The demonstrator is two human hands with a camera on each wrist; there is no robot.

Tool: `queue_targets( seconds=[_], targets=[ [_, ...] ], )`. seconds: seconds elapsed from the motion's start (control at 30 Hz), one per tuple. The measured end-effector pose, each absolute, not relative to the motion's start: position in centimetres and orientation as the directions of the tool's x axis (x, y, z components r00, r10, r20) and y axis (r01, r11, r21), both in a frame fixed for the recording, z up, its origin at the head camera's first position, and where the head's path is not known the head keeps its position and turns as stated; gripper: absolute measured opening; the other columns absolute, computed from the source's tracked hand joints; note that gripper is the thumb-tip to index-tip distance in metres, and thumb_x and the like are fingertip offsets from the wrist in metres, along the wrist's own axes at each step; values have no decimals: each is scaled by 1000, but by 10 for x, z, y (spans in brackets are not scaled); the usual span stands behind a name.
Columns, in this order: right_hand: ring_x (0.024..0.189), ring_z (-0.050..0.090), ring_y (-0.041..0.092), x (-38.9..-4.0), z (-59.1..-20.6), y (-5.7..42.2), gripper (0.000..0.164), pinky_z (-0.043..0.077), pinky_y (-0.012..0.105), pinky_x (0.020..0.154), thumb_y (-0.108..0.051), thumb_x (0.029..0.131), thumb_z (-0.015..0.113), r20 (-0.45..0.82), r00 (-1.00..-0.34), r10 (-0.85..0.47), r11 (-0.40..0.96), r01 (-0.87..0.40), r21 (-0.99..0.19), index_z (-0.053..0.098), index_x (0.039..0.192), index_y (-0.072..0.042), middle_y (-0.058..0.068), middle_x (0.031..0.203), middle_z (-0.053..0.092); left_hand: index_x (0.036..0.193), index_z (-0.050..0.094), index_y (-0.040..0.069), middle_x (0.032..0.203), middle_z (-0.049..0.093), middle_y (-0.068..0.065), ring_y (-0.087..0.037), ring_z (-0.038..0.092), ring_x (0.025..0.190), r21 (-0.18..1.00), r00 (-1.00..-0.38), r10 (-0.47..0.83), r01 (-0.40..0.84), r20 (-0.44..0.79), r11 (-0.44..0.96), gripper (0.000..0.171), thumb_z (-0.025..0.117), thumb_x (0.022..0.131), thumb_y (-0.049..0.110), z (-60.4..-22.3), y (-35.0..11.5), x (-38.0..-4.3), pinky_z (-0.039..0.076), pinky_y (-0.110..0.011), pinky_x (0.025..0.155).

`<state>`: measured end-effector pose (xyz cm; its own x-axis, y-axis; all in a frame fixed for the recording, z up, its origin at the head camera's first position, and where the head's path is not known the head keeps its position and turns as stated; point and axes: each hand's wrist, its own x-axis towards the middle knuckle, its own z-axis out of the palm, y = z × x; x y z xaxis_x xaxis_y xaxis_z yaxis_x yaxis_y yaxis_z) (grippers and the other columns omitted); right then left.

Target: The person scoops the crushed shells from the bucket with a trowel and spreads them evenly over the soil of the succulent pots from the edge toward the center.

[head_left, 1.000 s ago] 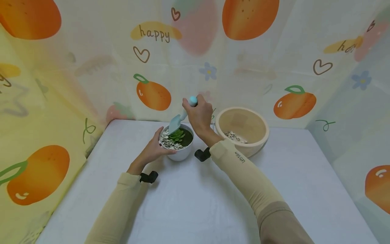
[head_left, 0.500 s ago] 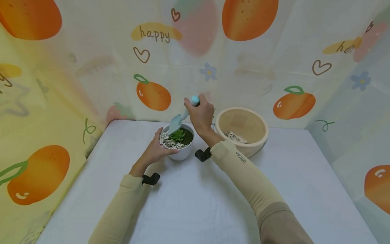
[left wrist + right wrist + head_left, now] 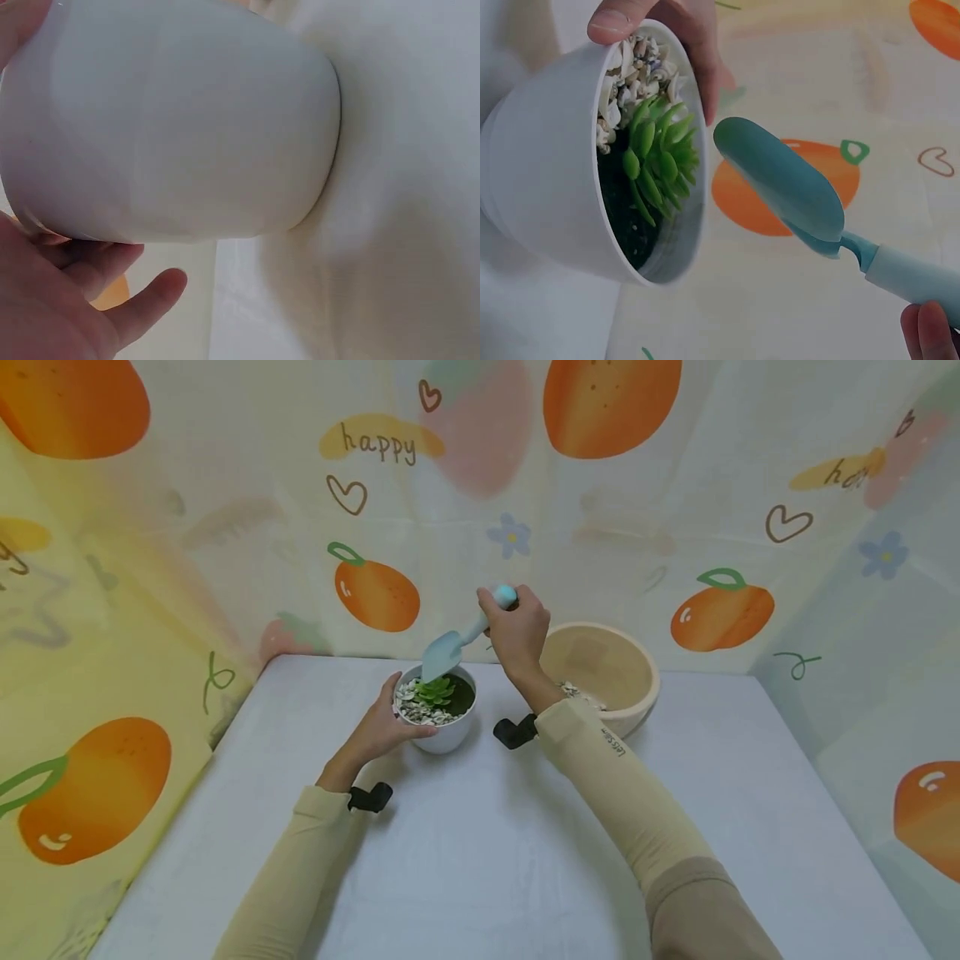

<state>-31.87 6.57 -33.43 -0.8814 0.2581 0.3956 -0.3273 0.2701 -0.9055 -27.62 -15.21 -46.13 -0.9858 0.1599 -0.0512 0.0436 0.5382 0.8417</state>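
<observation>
A white pot [image 3: 444, 740] stands on the table with a green succulent [image 3: 435, 692] in it. Pale shells or pebbles [image 3: 636, 71] cover one side of the pot's surface, and dark soil [image 3: 626, 217] shows on the other. My left hand [image 3: 380, 727] grips the pot by its left side, thumb over the near rim. In my right hand [image 3: 519, 631] is the handle of a light blue trowel [image 3: 442, 655]. Its blade [image 3: 784, 180] hangs over the pot, tilted down to the left; in the right wrist view it looks bare and apart from the plant.
A large beige bowl [image 3: 647, 689] stands to the right, behind my right forearm, with some pale shells or pebbles [image 3: 581, 695] at its bottom. The white-covered table [image 3: 465, 860] meets a fruit-printed cloth backdrop [image 3: 247, 568] behind and at the sides.
My right hand has lifted the trowel and moved right, so its blade has risen off the shells. The left hand still holds the pot in nearly the same place.
</observation>
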Motion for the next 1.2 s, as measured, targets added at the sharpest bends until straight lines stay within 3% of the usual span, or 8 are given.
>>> queue_targets(
  seconds=[0.2,0.47,0.67,0.9,1.2],
  targets=[
    [62,71,30,-320,-332,74,30,56,23,54,-32,88,70,340,-900,273,231,-282,-931,58,82,-5,11,76,64,157,-1,8,162,13,-20,-40,20,148,828,-983,179,69,-38,557,127,85,70,42,-455,-152,-276,22,-61,116],
    [48,64,9,-325,-335,85,33,58,27,55,-33,86,74,265,-908,324,149,-227,-962,53,76,-9,4,71,60,157,1,7,162,13,-21,-41,20,147,800,-979,204,109,-17,589,122,84,73,40,-443,-153,-277,23,-61,116],
    [51,67,14,-325,-338,96,32,59,31,58,-31,86,75,183,-915,359,36,-183,-982,53,74,-11,3,68,61,157,3,10,162,12,-20,-41,18,148,796,-981,193,117,0,594,120,82,74,44,-436,-153,-278,22,-63,116],
    [54,67,15,-326,-335,111,28,59,28,58,-30,86,74,127,-925,358,-73,-163,-984,58,83,-8,5,73,62,158,4,12,163,10,-18,-40,15,149,779,-981,195,136,18,613,117,81,75,45,-426,-151,-280,21,-63,116],
    [54,68,14,-327,-326,135,27,59,27,59,-30,87,74,74,-914,398,-147,-143,-979,57,83,-8,3,68,64,158,6,13,164,10,-14,-38,16,150,777,-977,208,169,51,606,116,81,75,47,-411,-141,-286,23,-62,116]
  ],
)
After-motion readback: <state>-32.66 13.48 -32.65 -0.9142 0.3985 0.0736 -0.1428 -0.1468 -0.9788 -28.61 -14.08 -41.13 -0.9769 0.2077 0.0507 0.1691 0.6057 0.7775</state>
